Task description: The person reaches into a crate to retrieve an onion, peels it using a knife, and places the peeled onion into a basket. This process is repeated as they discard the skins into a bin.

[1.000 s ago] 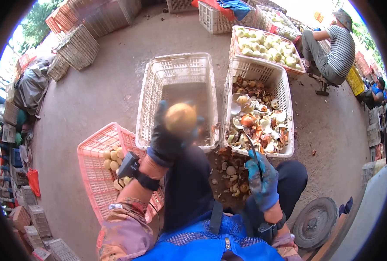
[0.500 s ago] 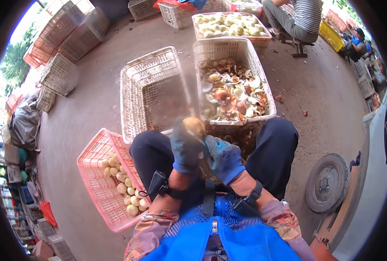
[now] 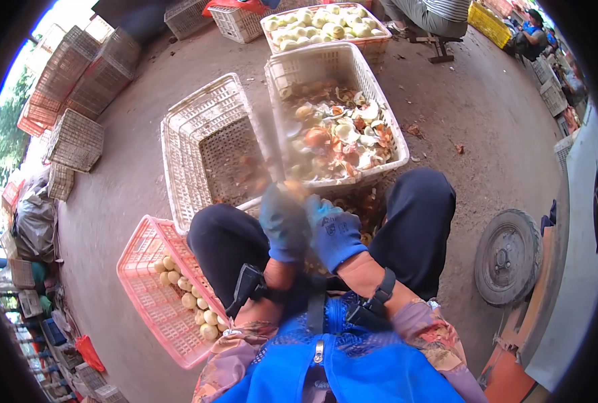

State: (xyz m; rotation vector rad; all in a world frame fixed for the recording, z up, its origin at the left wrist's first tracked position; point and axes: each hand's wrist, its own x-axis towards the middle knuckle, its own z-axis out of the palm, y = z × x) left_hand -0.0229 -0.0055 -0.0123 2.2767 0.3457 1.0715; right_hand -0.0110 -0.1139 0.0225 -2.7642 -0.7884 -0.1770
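My left hand [image 3: 284, 225], in a blue glove, is closed around a brownish onion [image 3: 295, 191], which is blurred. Close against it on the right, my right hand [image 3: 334, 232] has its gloved fingers curled at the onion's side; anything inside them is hidden. Beyond my hands stands a white crate [image 3: 391, 124] of onion skins and scraps. To its left is another white crate [image 3: 174, 151] with dirt and a few scraps on its bottom. A pink crate [image 3: 138, 272] by my left knee holds several peeled onions [image 3: 189, 300].
A crate of peeled onions [image 3: 326, 28] stands at the top, near a seated person [image 3: 440, 20]. Stacked crates [image 3: 77, 67] line the left side. A wheel [image 3: 508, 257] lies at the right. Onion scraps lie on the floor.
The view has shifted, so the far crates appear further left and higher. Both hands are still together at the onion, which is now more blurred.
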